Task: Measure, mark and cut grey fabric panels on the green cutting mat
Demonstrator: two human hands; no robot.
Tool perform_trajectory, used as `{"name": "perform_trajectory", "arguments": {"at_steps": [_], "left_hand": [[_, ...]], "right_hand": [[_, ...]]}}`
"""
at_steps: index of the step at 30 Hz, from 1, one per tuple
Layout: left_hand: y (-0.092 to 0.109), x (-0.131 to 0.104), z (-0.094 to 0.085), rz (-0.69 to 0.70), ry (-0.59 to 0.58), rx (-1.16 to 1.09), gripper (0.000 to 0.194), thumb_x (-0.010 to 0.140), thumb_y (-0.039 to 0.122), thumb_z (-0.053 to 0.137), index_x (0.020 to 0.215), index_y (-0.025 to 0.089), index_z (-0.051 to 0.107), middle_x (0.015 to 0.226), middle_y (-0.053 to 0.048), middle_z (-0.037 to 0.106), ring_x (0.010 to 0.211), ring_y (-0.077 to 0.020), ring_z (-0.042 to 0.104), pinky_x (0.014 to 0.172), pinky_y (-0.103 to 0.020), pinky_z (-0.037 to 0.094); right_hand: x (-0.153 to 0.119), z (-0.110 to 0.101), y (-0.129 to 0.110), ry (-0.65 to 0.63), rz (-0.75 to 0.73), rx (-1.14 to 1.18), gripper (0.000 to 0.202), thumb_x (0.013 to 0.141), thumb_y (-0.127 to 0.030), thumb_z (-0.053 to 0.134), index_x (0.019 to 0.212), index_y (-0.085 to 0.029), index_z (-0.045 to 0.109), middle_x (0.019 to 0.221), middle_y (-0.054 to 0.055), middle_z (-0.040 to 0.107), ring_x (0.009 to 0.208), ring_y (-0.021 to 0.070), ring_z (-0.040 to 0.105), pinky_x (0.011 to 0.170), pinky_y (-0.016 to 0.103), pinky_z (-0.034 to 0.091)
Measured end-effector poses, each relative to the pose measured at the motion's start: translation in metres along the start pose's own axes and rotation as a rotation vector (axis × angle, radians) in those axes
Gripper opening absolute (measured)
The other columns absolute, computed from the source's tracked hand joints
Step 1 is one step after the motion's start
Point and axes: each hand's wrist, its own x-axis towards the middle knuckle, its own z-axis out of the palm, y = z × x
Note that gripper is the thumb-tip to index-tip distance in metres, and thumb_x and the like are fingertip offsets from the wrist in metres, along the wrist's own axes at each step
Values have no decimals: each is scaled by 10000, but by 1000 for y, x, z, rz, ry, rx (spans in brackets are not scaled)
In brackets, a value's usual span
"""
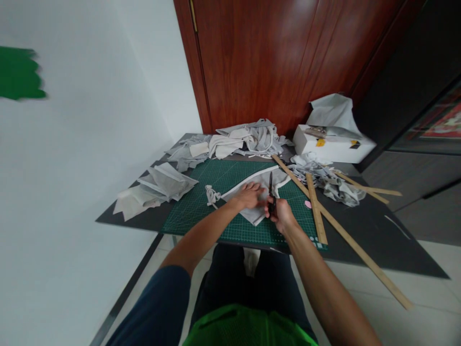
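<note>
A piece of grey fabric [254,216] with white edging lies on the green cutting mat [201,218]. My left hand [249,196] rests flat on the fabric with its fingers stretched out. My right hand [281,214] grips black-handled scissors [271,185], whose blades point away from me at the fabric's right part. Whether the blades are apart I cannot tell. A small bundle of white cord [212,195] lies on the mat just left of the fabric. To the right of my right hand is a small pink piece [308,204].
A long wooden ruler [353,242] crosses the table's right side and overhangs its front edge. A shorter ruler [317,211] lies beside it. Grey and white fabric piles [230,142] line the back, with folded pieces [167,180] at left, scraps [334,185] and a white box [331,146] at right.
</note>
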Motion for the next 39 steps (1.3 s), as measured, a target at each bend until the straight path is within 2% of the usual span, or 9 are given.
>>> {"name": "perform_trajectory", "arguments": {"at_steps": [4, 7, 10, 15, 19, 23, 27, 31, 39], "left_hand": [[17, 7, 14, -300, 128, 39, 652, 978, 492, 570, 1568, 234, 472, 1681, -193, 371, 1543, -472, 302, 1203, -677, 276], [23, 19, 18, -526, 202, 16, 707, 977, 588, 522, 1540, 162, 493, 1623, -272, 424, 1486, -545, 337, 1119, -758, 292], [24, 31, 12, -611, 236, -34, 781, 986, 639, 453, 1540, 89, 477, 1613, -308, 411, 1490, -565, 306, 1133, -756, 259], [14, 49, -4, -433, 276, -140, 562, 1041, 483, 382, 1458, 147, 552, 1563, -237, 499, 1438, -445, 428, 1144, -671, 345], [1, 52, -11, -300, 295, -136, 483, 1015, 282, 432, 1443, 97, 558, 1569, -228, 504, 1409, -360, 506, 1188, -539, 381], [-9, 32, -7, -114, 240, -51, 506, 984, 296, 541, 1463, 135, 564, 1622, -179, 468, 1469, -315, 469, 1231, -464, 364], [-23, 4, -3, 46, 167, -20, 418, 985, 358, 595, 1383, 251, 660, 1553, -97, 568, 1479, -263, 470, 1246, -443, 349], [-42, -23, -6, 49, 137, -67, 368, 956, 349, 657, 1308, 266, 725, 1522, -86, 609, 1473, -269, 497, 1247, -478, 347], [-68, -60, -7, 5, 224, -102, 266, 888, 241, 715, 1140, 196, 788, 1417, -119, 688, 1408, -268, 571, 1206, -459, 421]], "right_hand": [[0, 3, 2, -14, 2, 16, 193, 903, -328, 576, 768, -205, 513, 563, -19, 566, 377, 83, 470, 321, 185, 157], [1, 3, 5, -19, -12, 20, 161, 894, -309, 564, 780, -200, 534, 564, -14, 580, 382, 86, 484, 317, 184, 157], [1, 1, 6, -12, -12, 15, 173, 894, -309, 551, 763, -197, 538, 568, -1, 592, 390, 87, 493, 321, 186, 164], [3, -7, 2, 20, -2, -8, 209, 896, -356, 578, 763, -206, 520, 557, -14, 569, 380, 85, 475, 331, 191, 154], [13, -11, -2, 14, 12, -59, 219, 898, -355, 580, 750, -202, 527, 562, -15, 577, 380, 84, 482, 331, 194, 163], [36, -16, -5, -7, 16, -201, 219, 902, -292, 566, 713, -184, 554, 527, -22, 574, 359, 75, 470, 337, 195, 185], [60, -21, -5, 27, 13, -409, 230, 903, -255, 592, 690, -169, 588, 491, -24, 580, 336, 76, 473, 343, 205, 211], [70, -21, -5, 41, 11, -543, 280, 913, -245, 601, 643, -172, 591, 479, -4, 599, 318, 86, 490, 340, 228, 220], [71, -15, -2, 54, -43, -659, 336, 889, -196, 600, 554, -189, 587, 425, 32, 594, 312, 120, 518, 341, 257, 265]]}}
